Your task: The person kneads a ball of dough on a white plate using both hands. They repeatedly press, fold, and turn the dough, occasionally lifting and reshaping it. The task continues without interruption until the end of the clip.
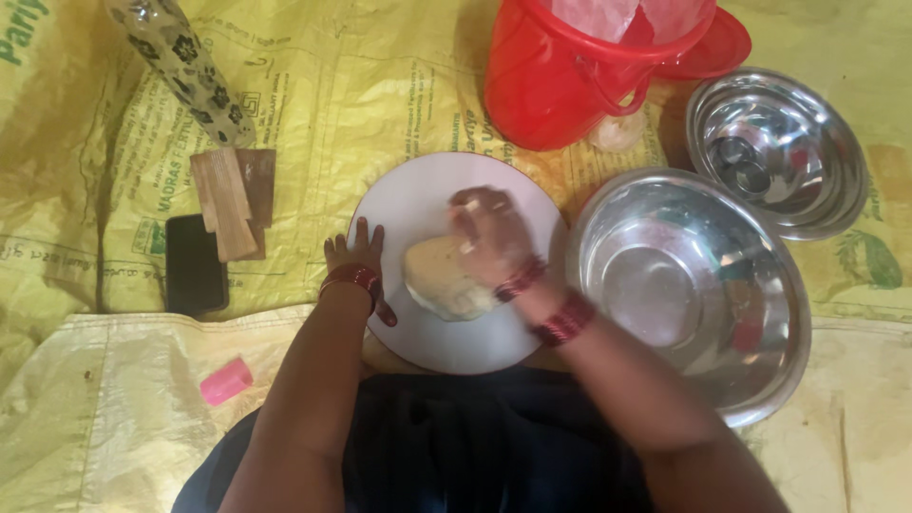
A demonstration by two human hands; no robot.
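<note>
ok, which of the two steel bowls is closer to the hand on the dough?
The larger steel bowl, right beside the round board and the right hand. The smaller bowl sits farther off, behind it near the red bucket.

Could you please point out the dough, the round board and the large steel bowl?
dough (439, 281): head view, its bare left part.
round board (408, 195): head view, bare upper surface.
large steel bowl (665, 285): head view, inner bottom.
</note>
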